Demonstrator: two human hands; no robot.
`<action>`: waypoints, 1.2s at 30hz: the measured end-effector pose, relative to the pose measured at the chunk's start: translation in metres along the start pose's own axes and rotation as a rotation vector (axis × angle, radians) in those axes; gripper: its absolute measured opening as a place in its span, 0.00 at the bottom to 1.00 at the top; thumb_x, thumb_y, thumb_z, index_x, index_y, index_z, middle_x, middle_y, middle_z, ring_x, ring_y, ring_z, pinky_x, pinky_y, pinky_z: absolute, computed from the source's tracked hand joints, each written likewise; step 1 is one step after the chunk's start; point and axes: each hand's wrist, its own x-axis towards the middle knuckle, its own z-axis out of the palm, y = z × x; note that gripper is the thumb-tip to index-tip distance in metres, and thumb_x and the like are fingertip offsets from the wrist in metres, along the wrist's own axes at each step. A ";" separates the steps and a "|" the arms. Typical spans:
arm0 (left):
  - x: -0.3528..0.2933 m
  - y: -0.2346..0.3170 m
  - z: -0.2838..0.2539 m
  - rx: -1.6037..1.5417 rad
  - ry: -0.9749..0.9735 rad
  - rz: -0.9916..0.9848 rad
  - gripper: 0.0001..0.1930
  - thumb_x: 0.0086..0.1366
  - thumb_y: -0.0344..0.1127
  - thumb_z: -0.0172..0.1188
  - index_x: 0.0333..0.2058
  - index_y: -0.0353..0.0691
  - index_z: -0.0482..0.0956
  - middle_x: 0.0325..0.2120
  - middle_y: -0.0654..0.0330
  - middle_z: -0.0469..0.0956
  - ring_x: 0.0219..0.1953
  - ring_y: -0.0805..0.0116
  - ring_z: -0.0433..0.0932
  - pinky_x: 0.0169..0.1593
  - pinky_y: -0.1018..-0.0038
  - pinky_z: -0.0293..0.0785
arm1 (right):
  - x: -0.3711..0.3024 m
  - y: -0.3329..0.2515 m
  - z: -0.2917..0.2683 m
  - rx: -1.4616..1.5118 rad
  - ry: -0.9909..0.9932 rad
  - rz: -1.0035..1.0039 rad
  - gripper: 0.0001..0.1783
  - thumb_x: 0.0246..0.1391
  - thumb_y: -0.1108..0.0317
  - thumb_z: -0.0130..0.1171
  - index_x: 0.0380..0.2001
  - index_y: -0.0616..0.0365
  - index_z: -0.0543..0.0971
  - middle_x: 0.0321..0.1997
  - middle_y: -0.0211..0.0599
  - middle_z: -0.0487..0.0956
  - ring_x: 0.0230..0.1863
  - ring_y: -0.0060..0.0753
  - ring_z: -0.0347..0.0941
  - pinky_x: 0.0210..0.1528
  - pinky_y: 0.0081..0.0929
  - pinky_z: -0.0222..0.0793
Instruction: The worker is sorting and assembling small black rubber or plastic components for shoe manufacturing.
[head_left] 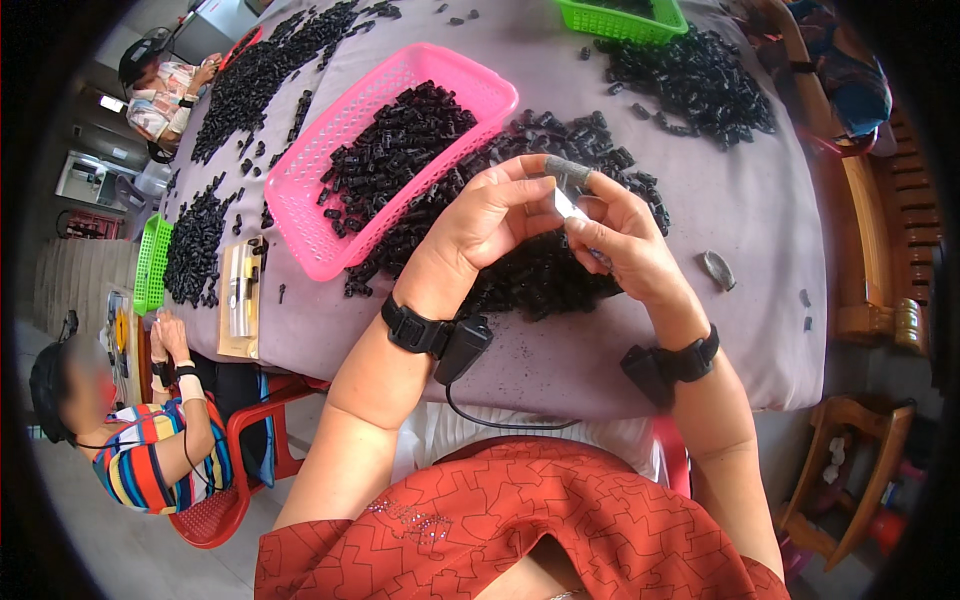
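Note:
Both my hands meet above a heap of small black plastic parts (pixel 545 265) close to the table's near side. My left hand (pixel 500 210) has its fingers curled in, with a grey wrap (pixel 567 170) around one fingertip. Thumb and fingers of my right hand (pixel 625 240) are pinched on a small whitish, partly clear strip-like piece (pixel 563 204), whose exact kind I cannot make out. The left thumb and fingers also close about this piece. Parts of it are hidden behind the fingers.
Beyond the heap stands a pink basket (pixel 300 225) holding more black parts. A grey loop (pixel 716 270) lies to the right. Green baskets (pixel 152 262) and further heaps (pixel 690 85) are around the table. People sit at left and far right, one on a red chair (pixel 245 450).

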 end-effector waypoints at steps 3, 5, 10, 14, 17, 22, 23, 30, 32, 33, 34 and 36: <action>0.000 0.000 0.000 -0.012 0.005 -0.002 0.12 0.65 0.30 0.55 0.48 0.40 0.74 0.39 0.61 0.79 0.42 0.69 0.79 0.50 0.68 0.76 | 0.000 0.000 -0.001 0.029 -0.024 0.001 0.29 0.57 0.66 0.60 0.60 0.58 0.66 0.24 0.25 0.72 0.18 0.13 0.64 0.17 0.11 0.54; 0.000 0.000 -0.001 -0.019 -0.017 -0.006 0.12 0.65 0.30 0.55 0.47 0.41 0.74 0.39 0.62 0.79 0.42 0.69 0.79 0.50 0.69 0.76 | 0.000 0.001 -0.003 0.088 -0.056 0.006 0.28 0.57 0.66 0.60 0.60 0.58 0.66 0.24 0.25 0.71 0.18 0.13 0.64 0.17 0.11 0.53; 0.000 0.000 0.000 -0.031 -0.040 -0.008 0.11 0.65 0.30 0.54 0.46 0.41 0.75 0.39 0.62 0.79 0.42 0.70 0.79 0.50 0.70 0.76 | 0.000 -0.001 -0.002 0.066 -0.042 0.010 0.28 0.58 0.66 0.59 0.60 0.59 0.66 0.24 0.25 0.71 0.19 0.13 0.64 0.17 0.11 0.53; 0.000 0.001 0.000 -0.027 -0.032 -0.017 0.12 0.65 0.30 0.55 0.47 0.40 0.74 0.39 0.62 0.79 0.42 0.71 0.79 0.49 0.71 0.77 | 0.001 -0.001 -0.002 0.053 -0.024 0.011 0.27 0.58 0.66 0.59 0.59 0.60 0.67 0.23 0.25 0.70 0.19 0.12 0.62 0.17 0.11 0.53; 0.001 0.002 -0.002 -0.046 -0.047 -0.024 0.12 0.64 0.29 0.55 0.47 0.40 0.74 0.39 0.61 0.79 0.41 0.71 0.79 0.48 0.73 0.78 | 0.002 0.000 -0.002 0.050 -0.023 0.012 0.26 0.58 0.67 0.58 0.59 0.60 0.68 0.23 0.24 0.70 0.19 0.12 0.61 0.17 0.11 0.53; 0.001 0.000 -0.007 -0.083 -0.036 -0.054 0.14 0.64 0.28 0.56 0.49 0.38 0.73 0.39 0.61 0.79 0.38 0.71 0.80 0.44 0.74 0.80 | 0.002 0.004 -0.007 0.056 -0.013 0.025 0.21 0.60 0.67 0.56 0.54 0.62 0.71 0.23 0.23 0.69 0.18 0.11 0.59 0.17 0.10 0.52; 0.001 0.000 -0.007 -0.100 -0.075 -0.077 0.14 0.64 0.28 0.56 0.49 0.38 0.73 0.38 0.60 0.79 0.36 0.72 0.80 0.43 0.75 0.80 | 0.003 0.006 -0.010 0.076 -0.011 0.040 0.19 0.61 0.67 0.55 0.53 0.63 0.72 0.22 0.23 0.68 0.18 0.10 0.58 0.16 0.10 0.52; 0.001 -0.003 -0.007 -0.106 -0.041 -0.085 0.14 0.63 0.29 0.57 0.48 0.37 0.73 0.38 0.61 0.79 0.36 0.72 0.80 0.43 0.75 0.81 | 0.003 0.002 -0.008 0.079 0.006 0.024 0.20 0.61 0.66 0.55 0.54 0.63 0.71 0.22 0.22 0.66 0.18 0.11 0.58 0.16 0.10 0.51; 0.002 -0.002 -0.005 -0.099 -0.021 -0.052 0.13 0.64 0.30 0.57 0.48 0.38 0.74 0.38 0.61 0.79 0.38 0.72 0.80 0.45 0.76 0.80 | 0.002 0.003 -0.006 0.096 -0.083 0.003 0.25 0.60 0.67 0.56 0.59 0.62 0.66 0.22 0.22 0.66 0.19 0.11 0.58 0.16 0.10 0.51; 0.002 -0.002 -0.006 -0.099 -0.021 -0.051 0.13 0.64 0.30 0.57 0.48 0.38 0.74 0.38 0.61 0.79 0.38 0.72 0.80 0.45 0.76 0.80 | 0.002 0.003 -0.005 0.095 -0.083 0.004 0.25 0.60 0.67 0.56 0.59 0.62 0.66 0.22 0.22 0.66 0.19 0.11 0.58 0.16 0.10 0.51; 0.003 -0.001 -0.007 -0.098 -0.030 -0.044 0.13 0.64 0.30 0.56 0.47 0.38 0.74 0.38 0.61 0.79 0.39 0.72 0.80 0.45 0.76 0.80 | 0.001 0.002 -0.003 0.090 -0.081 0.003 0.28 0.60 0.67 0.56 0.61 0.62 0.64 0.22 0.22 0.66 0.19 0.11 0.58 0.16 0.10 0.51; 0.003 -0.002 -0.008 -0.098 -0.038 -0.038 0.13 0.64 0.30 0.56 0.47 0.39 0.74 0.39 0.61 0.78 0.40 0.72 0.80 0.46 0.76 0.79 | 0.001 0.001 -0.002 0.085 -0.078 0.004 0.30 0.59 0.68 0.57 0.63 0.62 0.62 0.22 0.22 0.66 0.19 0.11 0.58 0.16 0.10 0.51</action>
